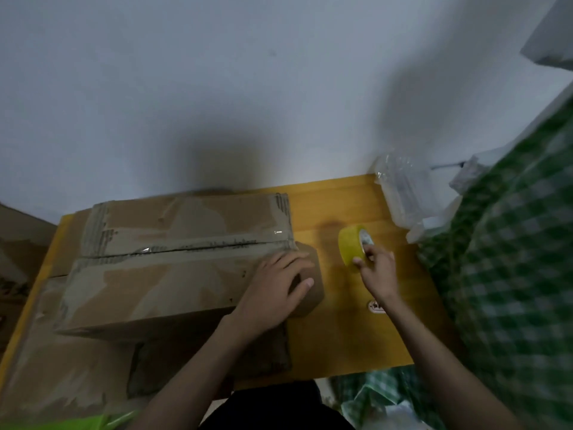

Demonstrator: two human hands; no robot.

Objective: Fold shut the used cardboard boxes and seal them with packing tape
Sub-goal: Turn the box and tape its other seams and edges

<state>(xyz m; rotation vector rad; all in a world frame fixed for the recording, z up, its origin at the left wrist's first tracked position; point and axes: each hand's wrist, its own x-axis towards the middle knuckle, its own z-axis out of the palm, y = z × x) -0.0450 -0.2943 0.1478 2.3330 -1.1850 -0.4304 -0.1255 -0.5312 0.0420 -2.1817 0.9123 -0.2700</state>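
Cardboard box (173,262) lies flaps-down on the wooden surface (341,209), centre seam still showing torn old tape. Left hand (273,290) rests flat, fingers straight, on the box's right end. Right hand (376,268) pinches the yellow tape roll (352,243), just right of the box. Board looks worn, light, stiff enough to press on; best held down near the seam. Free room right of the box is narrow; plastic packaging (409,193) crowds the far corner.
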